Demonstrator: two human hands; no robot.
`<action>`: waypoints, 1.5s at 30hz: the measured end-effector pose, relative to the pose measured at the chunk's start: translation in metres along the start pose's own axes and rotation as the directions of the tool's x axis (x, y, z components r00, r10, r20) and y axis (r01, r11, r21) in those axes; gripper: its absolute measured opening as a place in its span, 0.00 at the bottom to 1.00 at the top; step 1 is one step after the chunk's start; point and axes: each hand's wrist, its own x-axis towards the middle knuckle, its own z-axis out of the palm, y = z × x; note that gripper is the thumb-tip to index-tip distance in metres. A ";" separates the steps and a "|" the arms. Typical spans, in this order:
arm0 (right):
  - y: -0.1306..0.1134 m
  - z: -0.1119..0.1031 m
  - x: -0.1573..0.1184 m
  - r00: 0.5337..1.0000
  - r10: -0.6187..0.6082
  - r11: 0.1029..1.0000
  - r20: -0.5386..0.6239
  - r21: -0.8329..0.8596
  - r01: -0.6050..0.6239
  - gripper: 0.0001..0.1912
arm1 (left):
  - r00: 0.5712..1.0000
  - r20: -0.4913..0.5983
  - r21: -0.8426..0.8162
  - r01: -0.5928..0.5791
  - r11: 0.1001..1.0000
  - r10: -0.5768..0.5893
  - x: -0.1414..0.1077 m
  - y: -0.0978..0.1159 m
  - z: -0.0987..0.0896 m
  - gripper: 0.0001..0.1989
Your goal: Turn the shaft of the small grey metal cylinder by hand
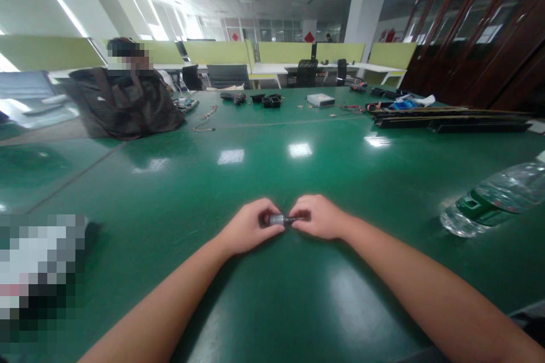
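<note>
Between my two hands, just above or on the green table (264, 176), is a small cylindrical part (277, 219) with a silver body and a narrower dark end. It lies sideways, and its exact kind is too small to tell. My left hand (251, 228) curls its thumb and fingers around the silver body. From the other side, my right hand (320, 218) pinches the dark end. The fingers hide both tips of the part.
A clear plastic bottle (481, 204) with a green label lies at the right. Far left stands a dark bag (128, 99). Along the far side are black parts (271, 101), a white box (321, 100) and long black strips (451, 119). A blurred-out object (42, 261) sits near left.
</note>
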 end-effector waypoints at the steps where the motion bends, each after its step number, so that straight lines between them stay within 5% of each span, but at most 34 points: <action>1: 0.000 -0.001 0.000 1.000 0.004 1.000 0.002 -0.002 -0.004 0.07 | 1.000 0.000 0.001 -0.001 1.000 0.001 0.000 0.000 0.000 0.12; 18: 0.002 -0.010 -0.006 0.998 0.056 0.998 0.020 0.014 -0.056 0.05 | 1.000 -0.005 0.015 0.006 1.000 -0.006 0.000 0.000 0.000 0.13; 32: 0.024 -0.032 -0.015 0.972 0.216 0.968 0.089 0.109 -0.225 0.07 | 1.000 -0.007 0.028 0.005 1.000 -0.005 -0.002 0.000 -0.001 0.13; 41: 0.006 -0.001 -0.002 0.973 0.228 0.956 -0.030 0.194 -0.218 0.12 | 1.000 -0.012 0.028 0.004 1.000 -0.004 0.000 0.001 0.000 0.12; 45: 0.000 0.010 0.006 0.993 0.107 0.991 -0.053 0.085 -0.102 0.09 | 1.000 -0.014 0.044 -0.024 0.999 0.025 0.001 0.002 0.001 0.11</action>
